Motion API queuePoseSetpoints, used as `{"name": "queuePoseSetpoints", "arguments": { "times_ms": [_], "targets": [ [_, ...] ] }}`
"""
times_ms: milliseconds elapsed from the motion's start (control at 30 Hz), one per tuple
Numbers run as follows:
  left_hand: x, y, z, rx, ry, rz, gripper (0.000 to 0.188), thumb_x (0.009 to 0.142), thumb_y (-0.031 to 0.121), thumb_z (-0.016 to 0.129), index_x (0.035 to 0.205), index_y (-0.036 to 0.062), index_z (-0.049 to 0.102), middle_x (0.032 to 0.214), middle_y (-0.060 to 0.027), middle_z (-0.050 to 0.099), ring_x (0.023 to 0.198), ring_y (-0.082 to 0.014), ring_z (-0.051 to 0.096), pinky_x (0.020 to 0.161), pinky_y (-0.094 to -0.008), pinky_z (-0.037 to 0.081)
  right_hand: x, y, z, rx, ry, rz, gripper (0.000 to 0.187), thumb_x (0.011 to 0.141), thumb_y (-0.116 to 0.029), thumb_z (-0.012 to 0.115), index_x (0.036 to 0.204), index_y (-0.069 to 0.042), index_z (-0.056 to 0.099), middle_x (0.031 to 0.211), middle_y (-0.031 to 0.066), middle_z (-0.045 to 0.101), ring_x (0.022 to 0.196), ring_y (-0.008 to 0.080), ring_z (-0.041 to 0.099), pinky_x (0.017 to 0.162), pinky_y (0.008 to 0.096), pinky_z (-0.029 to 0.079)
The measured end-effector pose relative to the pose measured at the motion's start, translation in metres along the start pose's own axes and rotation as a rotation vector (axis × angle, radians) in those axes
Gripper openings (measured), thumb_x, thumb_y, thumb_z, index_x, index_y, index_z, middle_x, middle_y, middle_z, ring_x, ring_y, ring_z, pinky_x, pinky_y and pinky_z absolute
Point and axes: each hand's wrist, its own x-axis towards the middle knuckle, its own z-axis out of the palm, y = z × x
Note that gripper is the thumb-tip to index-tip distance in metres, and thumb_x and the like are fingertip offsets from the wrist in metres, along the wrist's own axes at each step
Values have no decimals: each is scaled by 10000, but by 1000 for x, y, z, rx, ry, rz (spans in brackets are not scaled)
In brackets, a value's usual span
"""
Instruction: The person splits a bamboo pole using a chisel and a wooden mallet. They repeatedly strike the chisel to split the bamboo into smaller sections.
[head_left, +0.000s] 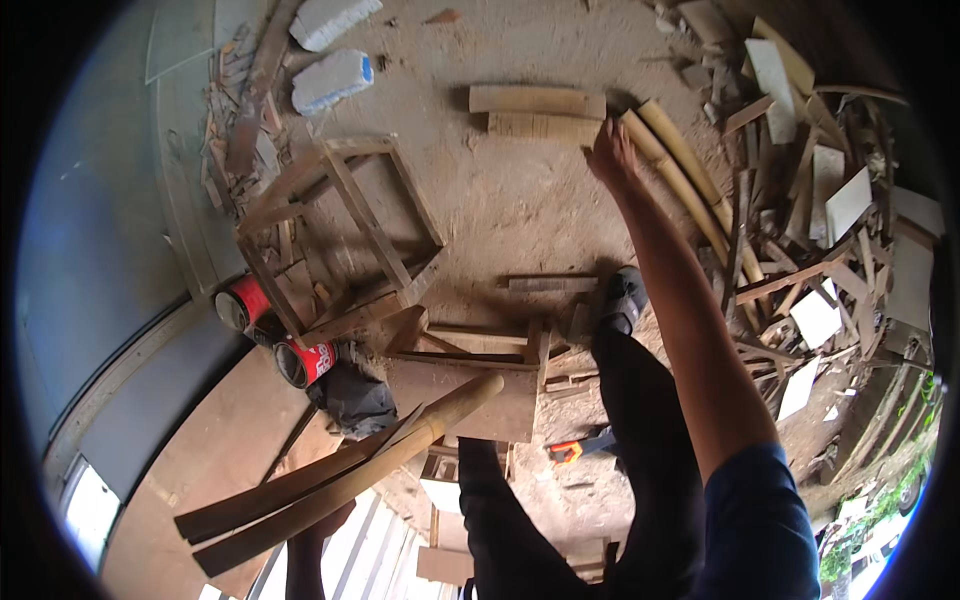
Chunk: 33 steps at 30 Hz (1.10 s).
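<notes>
My left hand (335, 518) is at the lower left, closed around a split bamboo pole (350, 470). The pole slants up to the right in two long halves, parted at the near end. A thin grey sliver stands in the split; I cannot tell whether it is a blade or a splinter. Most of the left fingers are hidden. My right arm stretches far forward, and my right hand (612, 160) closes on the right end of a short split bamboo piece (540, 126) on the floor. A second short piece (535, 100) lies just beyond it.
Long bamboo poles (680, 165) lie right of my right hand, beside a heap of scrap wood (790, 260). A wooden frame (415, 205), red cans (305, 362) and a wooden box (465, 395) stand left and ahead. An orange-handled tool (566, 452) lies between my legs.
</notes>
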Motion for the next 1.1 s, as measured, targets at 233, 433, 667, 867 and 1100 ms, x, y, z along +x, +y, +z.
{"name": "queuePoseSetpoints", "arguments": {
  "times_ms": [233,433,667,867,1100],
  "targets": [
    [16,-20,24,-409,-75,-356,392,824,148,709,1195,37,645,1100,-179,682,1027,-286,674,896,-386,528,-19,4,20,-376,-20,-98,761,754,-354,818,1333,-33,444,1261,145,527,1179,305,509,974,494,393],
    [26,10,10,-273,115,-116,355,785,149,722,1077,-35,638,776,-120,694,806,-243,690,737,-376,527,-129,-10,3,76,-314,96,918,793,-300,751,1453,52,219,1239,299,492,1120,424,592,905,447,533],
    [3,36,29,-192,42,-56,390,796,337,712,968,-12,686,833,-205,704,817,-349,696,740,-446,541,-282,-53,-119,397,-521,420,544,906,-500,574,949,30,685,860,191,684,822,246,682,647,400,520],
    [-32,69,34,-63,-45,124,365,795,369,680,930,34,729,911,-232,706,899,-410,683,806,-472,557,-467,-150,-318,1049,103,401,353,876,-207,725,1113,19,594,847,100,656,824,138,633,700,284,513],
    [-48,22,80,34,106,317,346,788,344,671,910,25,729,888,-232,702,873,-406,684,780,-476,556,-642,-225,-339,1438,415,436,426,796,25,659,1176,20,466,944,78,624,813,172,623,693,300,525]
  ]
}}
